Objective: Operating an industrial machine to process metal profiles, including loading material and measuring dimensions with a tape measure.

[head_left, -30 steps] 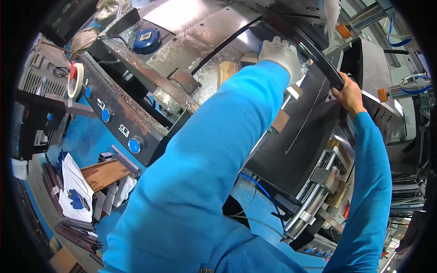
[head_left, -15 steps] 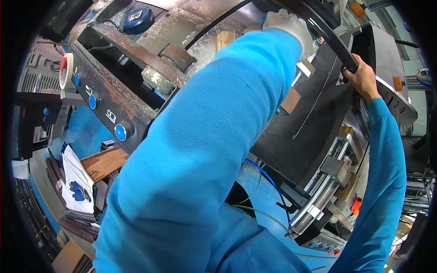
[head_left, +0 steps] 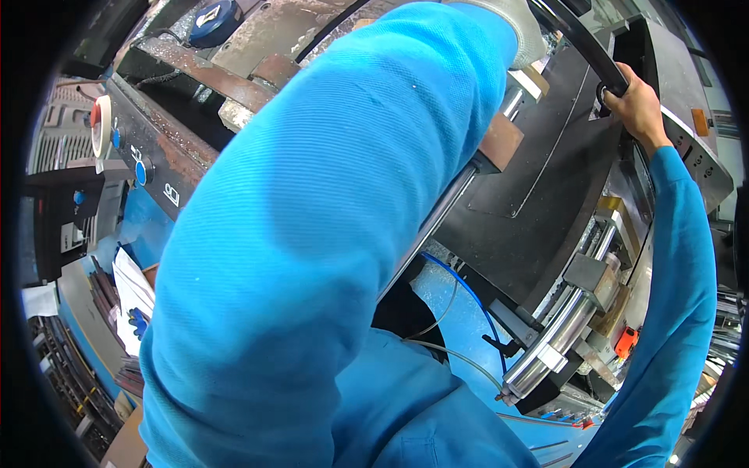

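Observation:
My bare right hand (head_left: pixel 641 111) is closed around the lower end of a long, shiny black bar (head_left: pixel 579 37), with a small ring-shaped end beside the fingers. That bar slants up and left out of the top edge. At the top my left hand wears a whitish glove (head_left: pixel 524 33), close to the bar's upper part. Only its wrist and back show, and the fingers are cut off by the edge, so its grip is hidden. Below the hands lies a dark flat machine bed (head_left: pixel 538 187). A brownish block (head_left: pixel 499 143) sits beside my left sleeve.
Steel cylinders in a clamp-like unit (head_left: pixel 558 343) stand low right, near a blue hose (head_left: pixel 473 300). On the left is a control panel with a blue button (head_left: pixel 141 172), a tape roll (head_left: pixel 101 127) and a rusty rail (head_left: pixel 204 75). A blue tape measure (head_left: pixel 215 23) lies at the top.
My left arm has shifted up and left across the view, its glove nearer the top edge. My right hand and the bar end sit slightly further right; the whole view has shifted a little.

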The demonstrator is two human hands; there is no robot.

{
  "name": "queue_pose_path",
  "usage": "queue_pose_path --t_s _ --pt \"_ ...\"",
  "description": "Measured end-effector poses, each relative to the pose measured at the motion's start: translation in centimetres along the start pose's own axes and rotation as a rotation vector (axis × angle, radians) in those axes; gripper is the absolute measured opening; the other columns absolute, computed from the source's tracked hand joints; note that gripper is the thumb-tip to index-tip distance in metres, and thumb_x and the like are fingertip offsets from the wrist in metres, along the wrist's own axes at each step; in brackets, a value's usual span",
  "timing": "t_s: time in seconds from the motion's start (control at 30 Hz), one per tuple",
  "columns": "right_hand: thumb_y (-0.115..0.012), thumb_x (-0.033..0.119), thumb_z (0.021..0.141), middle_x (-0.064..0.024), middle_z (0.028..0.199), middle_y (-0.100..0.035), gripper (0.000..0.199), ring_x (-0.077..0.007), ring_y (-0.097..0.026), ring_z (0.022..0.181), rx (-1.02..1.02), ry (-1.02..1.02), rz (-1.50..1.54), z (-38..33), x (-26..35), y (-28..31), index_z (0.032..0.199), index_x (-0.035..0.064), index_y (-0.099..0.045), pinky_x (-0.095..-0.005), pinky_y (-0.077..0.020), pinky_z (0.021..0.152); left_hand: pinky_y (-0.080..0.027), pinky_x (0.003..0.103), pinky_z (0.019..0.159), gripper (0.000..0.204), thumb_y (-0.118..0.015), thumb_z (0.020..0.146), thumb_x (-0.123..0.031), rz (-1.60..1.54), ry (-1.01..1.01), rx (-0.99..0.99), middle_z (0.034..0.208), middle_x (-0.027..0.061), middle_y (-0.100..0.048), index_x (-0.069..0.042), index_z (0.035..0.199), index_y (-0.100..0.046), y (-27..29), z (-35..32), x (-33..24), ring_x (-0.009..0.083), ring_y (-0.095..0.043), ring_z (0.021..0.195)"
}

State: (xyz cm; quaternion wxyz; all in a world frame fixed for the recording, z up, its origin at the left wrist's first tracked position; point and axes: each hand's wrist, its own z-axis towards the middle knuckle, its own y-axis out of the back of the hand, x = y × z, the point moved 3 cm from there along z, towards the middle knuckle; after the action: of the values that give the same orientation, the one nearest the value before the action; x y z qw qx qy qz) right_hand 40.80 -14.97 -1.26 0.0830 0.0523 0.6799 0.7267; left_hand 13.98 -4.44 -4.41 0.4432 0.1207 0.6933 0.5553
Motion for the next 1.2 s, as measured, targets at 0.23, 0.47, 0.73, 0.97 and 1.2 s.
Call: queue_pose_path --t_s 0.23,0.47,0.73,0.97,1.2 --pt "-0.071 0.013 0.083 -0.0132 0.090 -0.074 0.050 -0.0281 -0.068 0.071 -0.087 0.063 -0.083 0.2 -0.9 -0.7 0.132 0.0087 -0.063 -0.0391 -0.0544 0.070 -0.051 0.045 0.102 0.048 -0.054 0.094 -0.033 0.039 0.039 0.018 0.124 0.0213 -0.073 0.003 0.121 -0.073 0.3 -0.9 -0.5 0.0353 -0.067 0.119" --pt "-0.071 0.012 0.083 -0.0141 0.091 -0.074 0.047 -0.0302 -0.069 0.072 0.004 -0.010 0.000 0.4 0.8 0.0 0.129 0.0065 -0.064 -0.0403 -0.0556 0.072 -0.051 0.045 0.103 0.050 -0.055 0.095 -0.036 0.078 0.066 0.023 0.124 0.0221 -0.072 0.003 0.121 -0.073 0.9 -1.9 -0.7 0.0360 -0.067 0.119" --pt "-0.073 0.013 0.083 -0.0154 0.093 -0.075 0.043 -0.0319 -0.071 0.075 -0.035 -0.002 -0.065 0.2 1.0 -0.1 0.124 0.0050 -0.064 -0.0425 -0.0559 0.074 -0.051 0.046 0.103 0.052 -0.056 0.095 -0.040 0.112 0.086 0.017 0.124 0.0229 -0.072 0.003 0.120 -0.073 1.2 -1.6 -1.1 0.0368 -0.067 0.119" --pt "-0.073 0.013 0.082 -0.0157 0.093 -0.075 0.043 -0.0321 -0.071 0.076 -0.042 0.029 -0.044 0.1 1.1 0.1 0.124 0.0054 -0.064 -0.0425 -0.0558 0.074 -0.051 0.046 0.104 0.054 -0.057 0.096 -0.043 0.141 0.100 0.003 0.124 0.0237 -0.072 0.003 0.120 -0.072 1.5 -1.0 -1.6 0.0375 -0.067 0.118" --pt "-0.073 0.011 0.081 -0.0164 0.092 -0.074 0.044 -0.0323 -0.070 0.075 0.003 -0.018 -0.023 -0.1 1.2 0.5 0.124 0.0053 -0.063 -0.0421 -0.0555 0.075 -0.050 0.047 0.105 0.055 -0.057 0.097 -0.045 0.158 0.122 0.002 0.128 0.0234 -0.070 0.002 0.124 -0.071 1.6 -1.3 -1.8 0.0374 -0.065 0.122"
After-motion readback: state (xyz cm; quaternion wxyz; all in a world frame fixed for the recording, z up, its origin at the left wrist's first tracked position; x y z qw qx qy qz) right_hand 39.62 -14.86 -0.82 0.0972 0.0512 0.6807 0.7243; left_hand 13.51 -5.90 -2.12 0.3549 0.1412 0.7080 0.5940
